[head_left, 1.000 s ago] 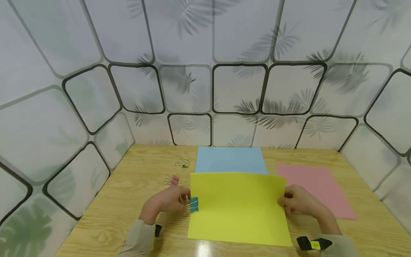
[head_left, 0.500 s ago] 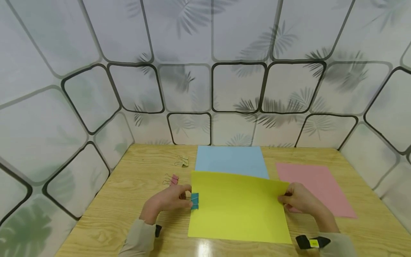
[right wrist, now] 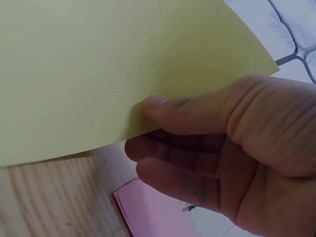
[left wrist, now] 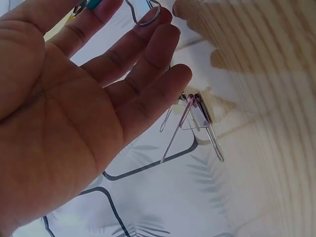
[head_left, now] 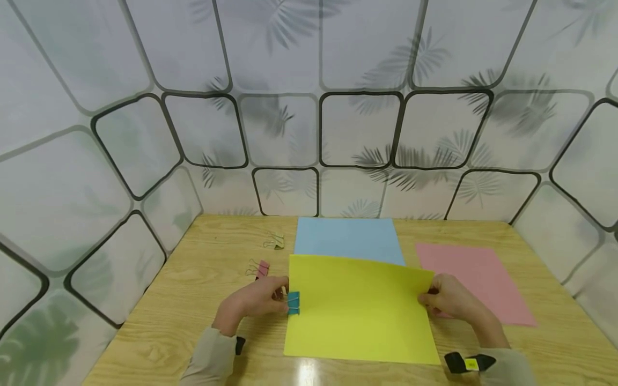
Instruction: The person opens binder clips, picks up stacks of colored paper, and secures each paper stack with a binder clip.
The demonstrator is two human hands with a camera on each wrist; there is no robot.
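Observation:
A sheet of yellow paper (head_left: 359,311) is held up off the table in front of me, its upper edge slightly bowed. On its left edge sits a teal binder clip (head_left: 293,303). My left hand (head_left: 253,297) pinches this clip between thumb and fingers; in the left wrist view one wire handle (left wrist: 144,20) of it shows by the fingertips, and the rest is mostly cut off. With thumb in front and fingers behind, my right hand (head_left: 449,297) pinches the right edge of the yellow paper, as the right wrist view also shows.
Beyond my left hand lie a pink binder clip (head_left: 263,268) and a pale yellow-green binder clip (head_left: 277,241). Blue paper (head_left: 347,236) lies behind the yellow sheet, partly covered. Pink paper (head_left: 475,279) is at the right on the wooden table (head_left: 159,316). A patterned backdrop surrounds the table.
The teal clip has turned and shifted slightly up along the left edge, with its handles now lying closer to the paper. The sheet's right top corner has dipped a little.

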